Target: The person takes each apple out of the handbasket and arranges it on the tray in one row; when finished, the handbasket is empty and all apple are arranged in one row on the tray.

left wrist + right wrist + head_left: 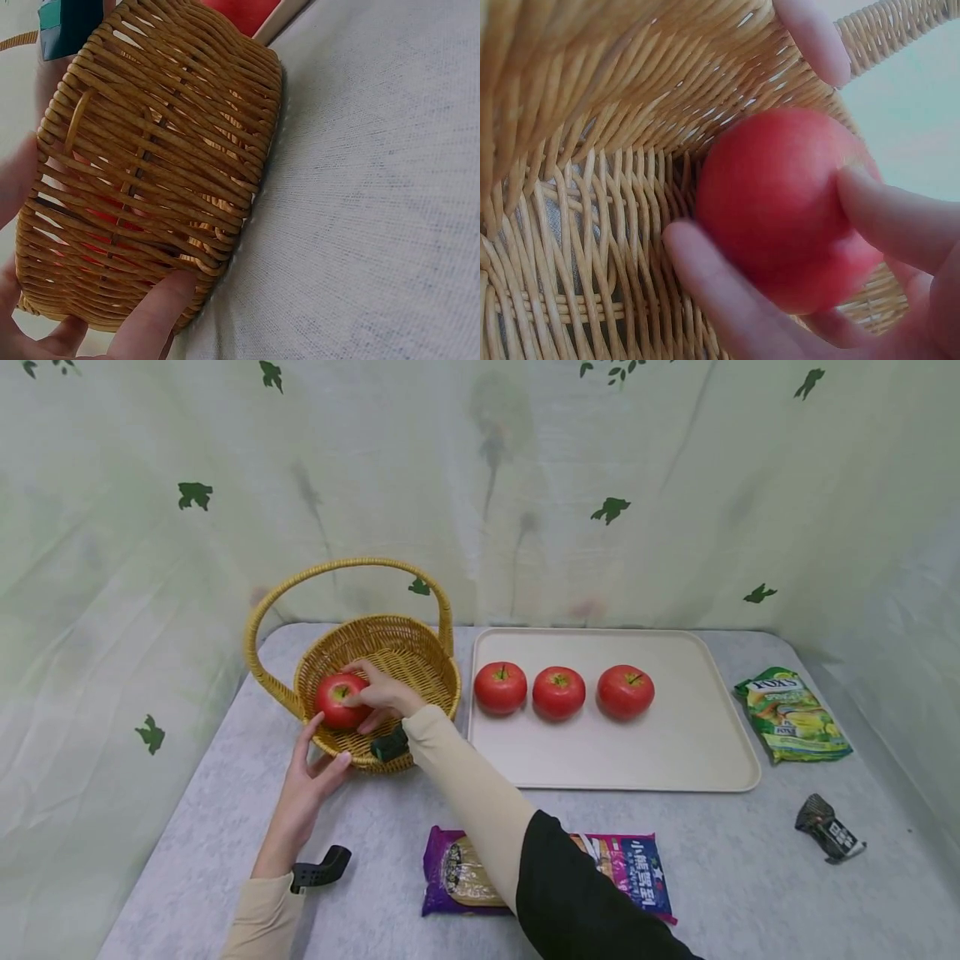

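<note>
A red apple point(330, 708) sits at the left inside of the wicker basket point(420, 652), low against its woven wall. My right hand point(384, 693) reaches over the basket's front and holds this apple, thumb on its top near the stem and fingers around its side. In the right wrist view the apple point(780, 202) is close to the basket's weave. My left hand point(303, 789) grips the basket's front left, with fingertips point(161, 307) against the outer wall in the left wrist view. The tall handle stands upright over the basket.
Right of the basket, a cream tray point(675, 752) bears three red apples point(555, 693) in a row. A green snack packet point(795, 714) and a small black packet point(828, 828) lie at the right. Purple packaged food point(457, 872) lies in front, partly under my right arm.
</note>
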`<action>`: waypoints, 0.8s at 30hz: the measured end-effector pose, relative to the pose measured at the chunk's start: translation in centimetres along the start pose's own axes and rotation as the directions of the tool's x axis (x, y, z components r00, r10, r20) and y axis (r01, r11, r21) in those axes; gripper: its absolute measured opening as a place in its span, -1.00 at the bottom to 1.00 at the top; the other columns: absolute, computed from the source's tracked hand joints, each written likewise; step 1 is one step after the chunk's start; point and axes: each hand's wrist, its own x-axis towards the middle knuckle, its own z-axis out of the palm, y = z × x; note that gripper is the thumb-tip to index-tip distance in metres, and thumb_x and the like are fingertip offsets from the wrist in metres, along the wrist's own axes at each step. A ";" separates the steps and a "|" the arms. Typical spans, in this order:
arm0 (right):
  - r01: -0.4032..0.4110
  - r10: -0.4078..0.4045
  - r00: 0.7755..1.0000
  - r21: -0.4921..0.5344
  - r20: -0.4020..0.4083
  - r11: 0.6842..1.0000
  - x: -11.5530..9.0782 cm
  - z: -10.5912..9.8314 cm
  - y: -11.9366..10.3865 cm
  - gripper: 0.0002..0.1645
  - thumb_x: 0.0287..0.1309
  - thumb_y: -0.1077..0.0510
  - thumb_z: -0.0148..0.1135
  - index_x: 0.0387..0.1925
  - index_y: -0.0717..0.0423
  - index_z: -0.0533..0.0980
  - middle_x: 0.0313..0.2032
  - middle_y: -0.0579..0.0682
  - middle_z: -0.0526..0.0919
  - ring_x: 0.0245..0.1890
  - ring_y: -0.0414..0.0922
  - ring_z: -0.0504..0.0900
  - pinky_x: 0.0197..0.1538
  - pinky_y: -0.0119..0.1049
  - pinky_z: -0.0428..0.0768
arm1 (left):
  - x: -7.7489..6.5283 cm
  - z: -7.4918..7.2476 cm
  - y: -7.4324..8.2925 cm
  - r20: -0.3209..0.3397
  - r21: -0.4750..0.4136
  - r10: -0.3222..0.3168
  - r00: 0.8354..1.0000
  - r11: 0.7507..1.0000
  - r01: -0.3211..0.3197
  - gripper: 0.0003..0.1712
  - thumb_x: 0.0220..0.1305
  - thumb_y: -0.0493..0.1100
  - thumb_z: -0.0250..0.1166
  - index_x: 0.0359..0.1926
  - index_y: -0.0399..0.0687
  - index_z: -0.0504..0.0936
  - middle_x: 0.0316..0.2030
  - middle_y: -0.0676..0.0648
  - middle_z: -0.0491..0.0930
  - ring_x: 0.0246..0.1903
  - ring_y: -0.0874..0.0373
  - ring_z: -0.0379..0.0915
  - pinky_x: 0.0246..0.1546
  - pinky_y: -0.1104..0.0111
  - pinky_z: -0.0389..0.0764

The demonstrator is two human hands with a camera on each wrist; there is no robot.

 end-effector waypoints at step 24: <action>0.226 -0.202 0.966 -0.146 0.162 0.963 -4.7 -7.7 -2.6 -0.41 0.24 0.14 0.19 0.29 -0.08 0.30 0.09 0.08 0.38 -0.20 0.10 0.63 -0.23 0.00 0.65 | -0.1 0.2 0.0 0.004 -0.022 0.030 1.000 0.999 -0.030 -0.14 0.40 -0.22 0.13 0.49 0.37 -0.16 0.48 -0.05 -0.42 0.38 -0.19 -0.10 -0.01 0.53 0.46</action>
